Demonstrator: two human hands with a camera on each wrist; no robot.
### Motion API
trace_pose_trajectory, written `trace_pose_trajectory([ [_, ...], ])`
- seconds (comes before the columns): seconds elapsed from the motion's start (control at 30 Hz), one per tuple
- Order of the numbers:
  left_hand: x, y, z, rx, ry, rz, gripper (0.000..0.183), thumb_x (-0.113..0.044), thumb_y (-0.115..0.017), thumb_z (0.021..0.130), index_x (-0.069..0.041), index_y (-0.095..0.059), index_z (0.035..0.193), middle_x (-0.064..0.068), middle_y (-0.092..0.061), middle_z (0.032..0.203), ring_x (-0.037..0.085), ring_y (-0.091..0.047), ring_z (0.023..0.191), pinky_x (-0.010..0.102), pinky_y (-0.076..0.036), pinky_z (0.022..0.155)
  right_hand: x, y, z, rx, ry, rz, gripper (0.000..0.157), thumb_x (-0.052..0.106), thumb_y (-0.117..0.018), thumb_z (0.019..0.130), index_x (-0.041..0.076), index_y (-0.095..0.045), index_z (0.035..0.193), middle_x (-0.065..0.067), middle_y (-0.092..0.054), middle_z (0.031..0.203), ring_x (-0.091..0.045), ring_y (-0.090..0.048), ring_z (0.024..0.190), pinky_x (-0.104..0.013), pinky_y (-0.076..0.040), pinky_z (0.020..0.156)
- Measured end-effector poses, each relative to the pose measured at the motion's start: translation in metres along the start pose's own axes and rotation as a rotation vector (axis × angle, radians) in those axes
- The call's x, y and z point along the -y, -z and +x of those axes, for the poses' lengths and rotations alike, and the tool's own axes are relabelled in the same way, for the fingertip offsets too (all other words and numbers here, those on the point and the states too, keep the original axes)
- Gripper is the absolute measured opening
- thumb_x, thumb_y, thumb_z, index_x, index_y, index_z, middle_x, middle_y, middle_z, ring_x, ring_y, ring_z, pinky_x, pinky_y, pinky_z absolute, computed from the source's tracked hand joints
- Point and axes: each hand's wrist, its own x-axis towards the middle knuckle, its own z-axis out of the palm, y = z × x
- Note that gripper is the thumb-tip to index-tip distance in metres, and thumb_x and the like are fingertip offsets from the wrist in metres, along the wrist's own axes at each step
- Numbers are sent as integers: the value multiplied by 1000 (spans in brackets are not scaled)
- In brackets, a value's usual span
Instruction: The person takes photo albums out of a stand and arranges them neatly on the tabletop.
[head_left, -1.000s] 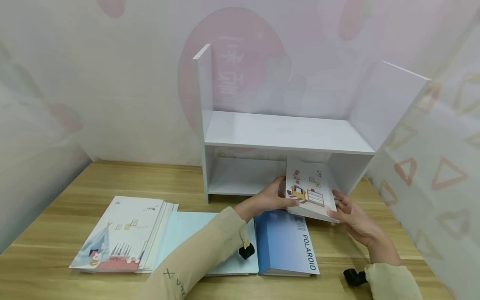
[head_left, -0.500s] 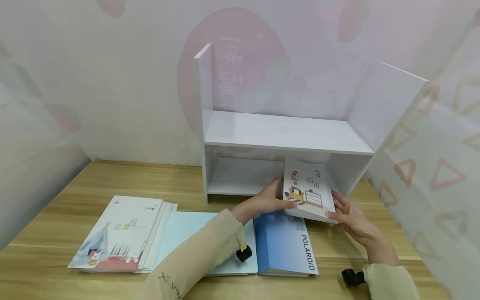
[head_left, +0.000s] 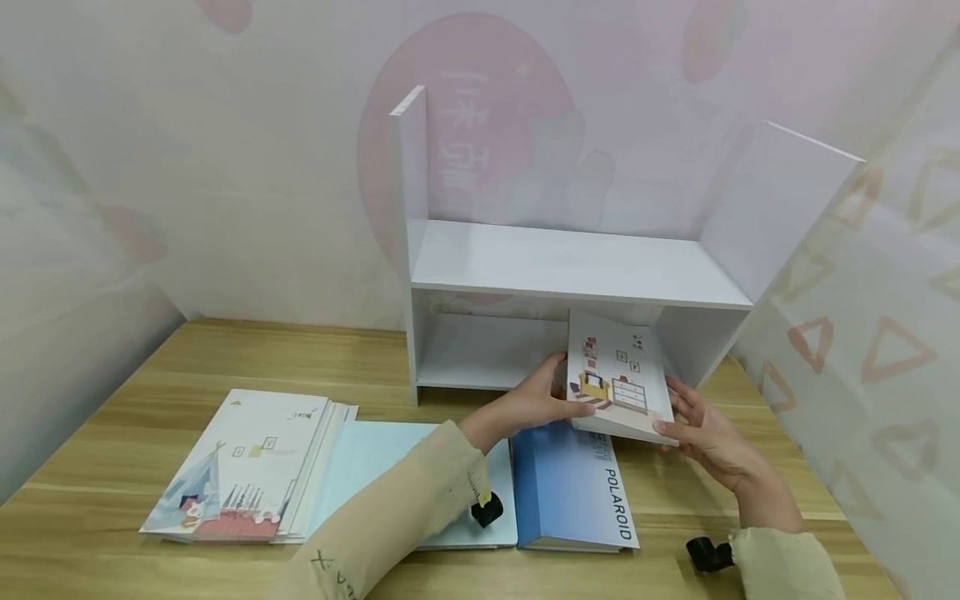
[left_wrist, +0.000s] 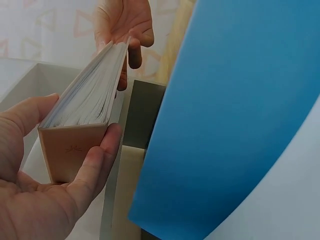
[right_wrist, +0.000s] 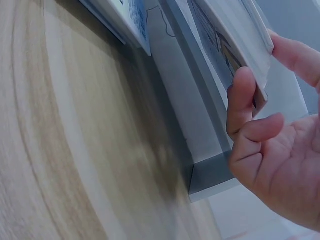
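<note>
A thick white book (head_left: 618,379) with a drawn room on its cover is held between both hands, its far part inside the lower compartment of the white shelf (head_left: 585,258). My left hand (head_left: 525,408) grips its left side, thumb on the cover; in the left wrist view the fingers go round the spine side. With thumb above and fingers below, my right hand (head_left: 712,437) pinches the near right corner. In the right wrist view the book's edge (right_wrist: 250,50) sits between thumb and fingers. Just below lies a blue POLAROID book (head_left: 570,492), partly under the held book.
A pale blue book (head_left: 382,442) lies left of the POLAROID book, partly behind the left sleeve. Several white books (head_left: 240,467) are stacked at the left of the wooden table (head_left: 300,358). Upright side panels (head_left: 780,208) rise above the shelf's upper board.
Both hands keep hold of the white book. It has shifted very slightly left; the books on the table look the same.
</note>
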Motion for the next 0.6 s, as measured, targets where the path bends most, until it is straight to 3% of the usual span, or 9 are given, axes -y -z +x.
trace_pose_trajectory([
  [0.23, -1, 2, -5, -5, -8, -9, 90, -22, -77, 88, -14, -20, 157, 12, -63, 118, 20, -60, 93, 33, -51, 84, 6, -2, -2, -21, 13, -22, 93, -1, -60, 95, -1, 10, 156, 18, -55, 123, -4, -62, 87, -18, -47, 65],
  [0.6, -5, 0, -14, -28, -9, -7, 91, -21, -77, 88, -14, -18, 158, 13, -65, 118, 19, -62, 96, 35, -52, 87, 15, -4, -4, -29, 20, -38, 94, -3, -61, 94, -1, 8, 157, 15, -59, 120, -6, -65, 96, -21, -52, 72],
])
